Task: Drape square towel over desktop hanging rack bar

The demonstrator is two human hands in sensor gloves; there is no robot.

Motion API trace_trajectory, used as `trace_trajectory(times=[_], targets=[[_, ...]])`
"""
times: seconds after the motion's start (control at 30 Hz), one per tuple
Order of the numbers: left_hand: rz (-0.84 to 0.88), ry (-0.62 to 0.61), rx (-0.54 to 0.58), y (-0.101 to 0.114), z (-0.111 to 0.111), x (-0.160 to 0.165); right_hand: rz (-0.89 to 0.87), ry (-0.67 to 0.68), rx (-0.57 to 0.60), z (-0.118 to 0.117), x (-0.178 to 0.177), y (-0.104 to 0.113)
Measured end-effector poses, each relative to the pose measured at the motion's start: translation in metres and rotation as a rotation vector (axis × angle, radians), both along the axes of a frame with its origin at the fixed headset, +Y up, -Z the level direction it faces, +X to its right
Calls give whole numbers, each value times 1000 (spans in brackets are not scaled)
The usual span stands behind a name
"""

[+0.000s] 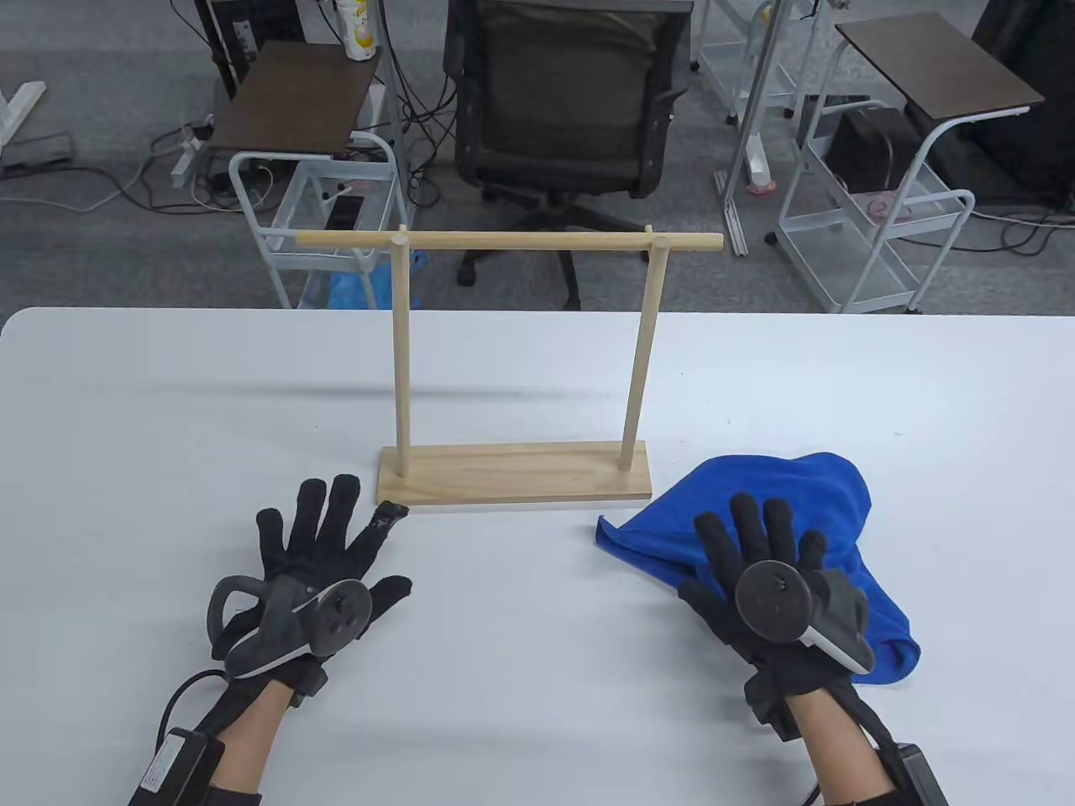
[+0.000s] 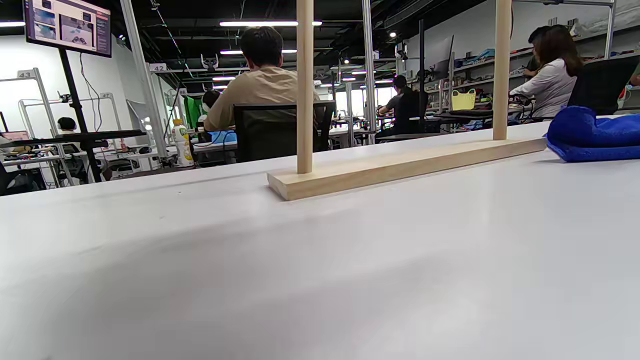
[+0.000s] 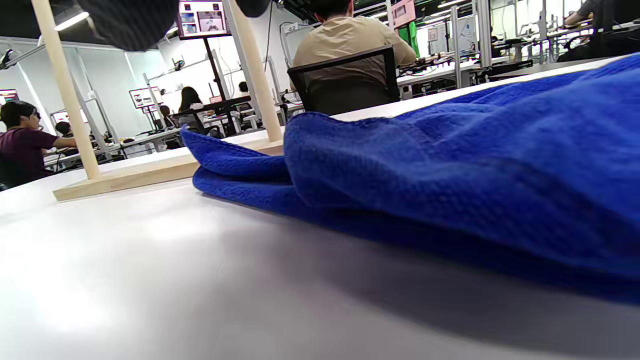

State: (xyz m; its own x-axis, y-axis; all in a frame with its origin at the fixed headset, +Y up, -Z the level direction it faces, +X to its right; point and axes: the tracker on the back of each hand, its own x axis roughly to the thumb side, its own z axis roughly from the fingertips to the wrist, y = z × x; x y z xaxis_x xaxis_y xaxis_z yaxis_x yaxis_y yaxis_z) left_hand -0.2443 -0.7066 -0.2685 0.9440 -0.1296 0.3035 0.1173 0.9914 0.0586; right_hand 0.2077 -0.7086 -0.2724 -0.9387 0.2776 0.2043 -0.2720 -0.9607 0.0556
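A wooden hanging rack (image 1: 514,477) stands mid-table, with two uprights and a bare top bar (image 1: 509,241). A blue square towel (image 1: 798,495) lies crumpled on the table right of the rack's base. It also shows in the left wrist view (image 2: 595,135) and the right wrist view (image 3: 450,160). My right hand (image 1: 760,537) rests flat on the towel with fingers spread. My left hand (image 1: 323,529) lies flat on the table with fingers spread, its index fingertip near the base's front left corner. The rack base shows in the left wrist view (image 2: 400,167).
The white table (image 1: 521,672) runs wide in front of the rack. Behind its far edge stand an office chair (image 1: 563,109), white metal carts (image 1: 873,227) and small side tables on the floor.
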Motion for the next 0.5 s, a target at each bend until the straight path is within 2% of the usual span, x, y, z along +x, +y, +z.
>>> trace_trajectory(times=[0.23, 0.5], targets=[[11, -20, -3, -1, 2, 3, -21, -15, 32, 3, 6, 3], [-19, -29, -26, -6, 2, 6, -20, -33, -4, 1, 10, 1]])
